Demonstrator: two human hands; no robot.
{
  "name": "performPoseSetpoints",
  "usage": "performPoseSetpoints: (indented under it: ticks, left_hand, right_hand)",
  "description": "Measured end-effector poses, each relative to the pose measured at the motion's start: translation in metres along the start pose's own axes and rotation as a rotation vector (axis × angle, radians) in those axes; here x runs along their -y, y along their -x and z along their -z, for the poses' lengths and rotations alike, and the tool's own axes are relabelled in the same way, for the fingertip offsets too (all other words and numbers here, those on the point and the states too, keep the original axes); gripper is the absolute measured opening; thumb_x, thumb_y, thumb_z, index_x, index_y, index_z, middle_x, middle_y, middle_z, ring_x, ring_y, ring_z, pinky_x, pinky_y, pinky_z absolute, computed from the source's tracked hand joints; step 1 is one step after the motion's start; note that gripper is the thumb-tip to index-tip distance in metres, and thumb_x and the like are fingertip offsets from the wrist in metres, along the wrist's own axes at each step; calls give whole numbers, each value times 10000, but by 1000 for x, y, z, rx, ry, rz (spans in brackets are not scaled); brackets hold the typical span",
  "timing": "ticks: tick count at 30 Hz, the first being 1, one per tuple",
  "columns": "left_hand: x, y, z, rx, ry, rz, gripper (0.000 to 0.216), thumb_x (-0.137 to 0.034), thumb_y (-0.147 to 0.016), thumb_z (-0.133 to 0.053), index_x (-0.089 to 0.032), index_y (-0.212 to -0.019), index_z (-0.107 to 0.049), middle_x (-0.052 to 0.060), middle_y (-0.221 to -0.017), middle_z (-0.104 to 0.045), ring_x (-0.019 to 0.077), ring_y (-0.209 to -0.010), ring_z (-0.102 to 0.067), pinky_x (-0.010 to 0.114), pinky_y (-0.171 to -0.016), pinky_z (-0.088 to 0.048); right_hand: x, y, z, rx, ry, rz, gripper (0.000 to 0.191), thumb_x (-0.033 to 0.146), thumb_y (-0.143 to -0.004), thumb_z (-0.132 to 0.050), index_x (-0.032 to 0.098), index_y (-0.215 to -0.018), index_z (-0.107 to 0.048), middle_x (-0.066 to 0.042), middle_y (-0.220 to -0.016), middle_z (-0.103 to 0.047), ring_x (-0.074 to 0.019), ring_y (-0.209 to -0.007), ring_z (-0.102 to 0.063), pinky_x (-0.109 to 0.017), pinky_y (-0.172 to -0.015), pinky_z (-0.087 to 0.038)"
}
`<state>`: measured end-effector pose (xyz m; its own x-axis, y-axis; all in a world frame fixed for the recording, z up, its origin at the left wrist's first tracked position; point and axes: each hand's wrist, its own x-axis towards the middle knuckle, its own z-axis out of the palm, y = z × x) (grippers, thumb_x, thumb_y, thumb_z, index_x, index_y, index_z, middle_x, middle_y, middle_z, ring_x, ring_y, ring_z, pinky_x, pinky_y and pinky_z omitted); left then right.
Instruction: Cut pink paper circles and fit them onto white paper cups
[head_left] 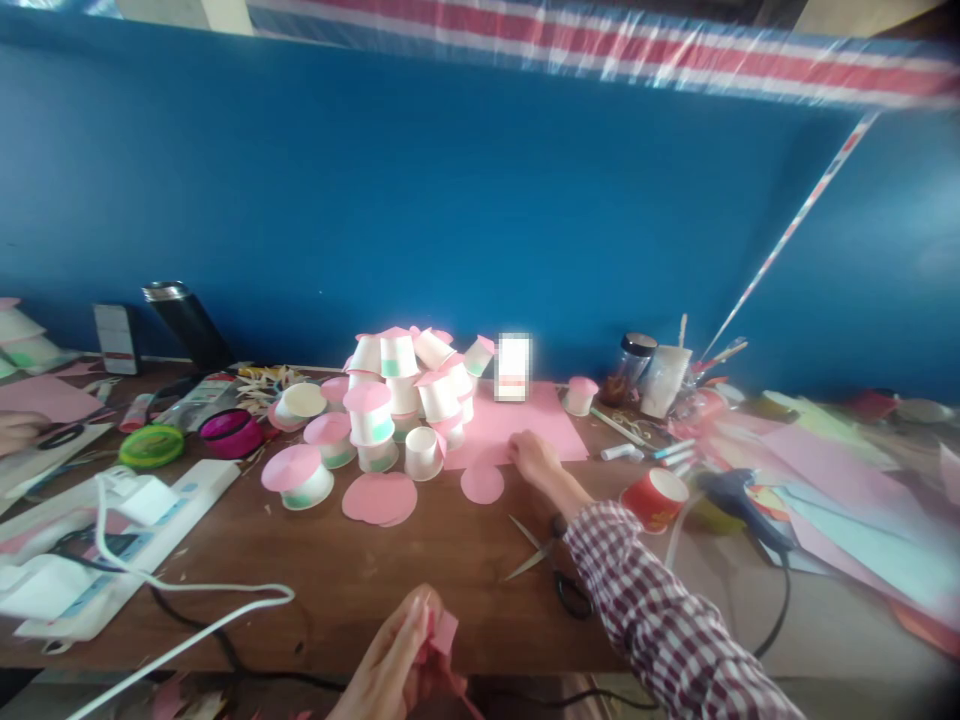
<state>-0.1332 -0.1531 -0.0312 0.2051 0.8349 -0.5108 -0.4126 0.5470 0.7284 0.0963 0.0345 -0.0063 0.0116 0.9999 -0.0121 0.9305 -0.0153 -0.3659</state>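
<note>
My left hand (401, 640) is at the near table edge, closed on a folded pink paper piece (445, 632). Farther forward, my right hand (538, 462) rests on the edge of a large pink paper sheet (540, 415). Its fingers are curled down, and whatever they may pinch is hidden. Just left of them lies a pink paper circle (482, 484). Open scissors (534, 553) lie by my right sleeve, partly covered by it. A pile of white paper cups (371, 425) with pink paper tops stands left of the sheet, beside a stack of pink circles (379, 498).
A white power strip (187, 520) and cable lie left, near green tape (151, 446) and a magenta round case (231, 433). At right are a red paper cup (656, 498), a glue gun (739, 495) and loose coloured paper. Another person's hand (21, 432) is far left.
</note>
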Motion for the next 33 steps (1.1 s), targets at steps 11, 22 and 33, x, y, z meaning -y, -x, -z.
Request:
performPoseSetpoints:
  ticks: [11, 22, 33]
  left_hand:
    - [-2, 0, -7, 78, -104, -57, 478, -442, -689, -697, -214, -1084, -553, 63, -938, -609, 158, -737, -592, 266, -626, -474]
    - [-1, -2, 5, 113, 51, -34, 387, -382, -647, -716, -206, -947, -545, -67, -600, -451, 19, -391, -243, 133, -330, -103]
    - [-1, 8, 5, -43, 216, 89, 496, -657, -672, -588, -163, -708, -568, -45, -483, -427, 73, -401, -390, 193, -410, -305]
  right_hand:
    - [-44, 35, 17, -29, -9, -120, 184, 330, -763, -665, 172, -858, -658, -66, -881, -685, -188, -799, -605, -241, -600, -357]
    - [-22, 52, 13, 4, -49, -28, 162, 132, -854, -477, 154, -772, -614, -52, -806, -638, -147, -740, -556, -236, -629, -334]
    - [106, 177, -33, 18, -204, 739, 113, 220, -844, -561, 201, -736, -589, -19, -793, -615, -154, -760, -547, -263, -704, -422]
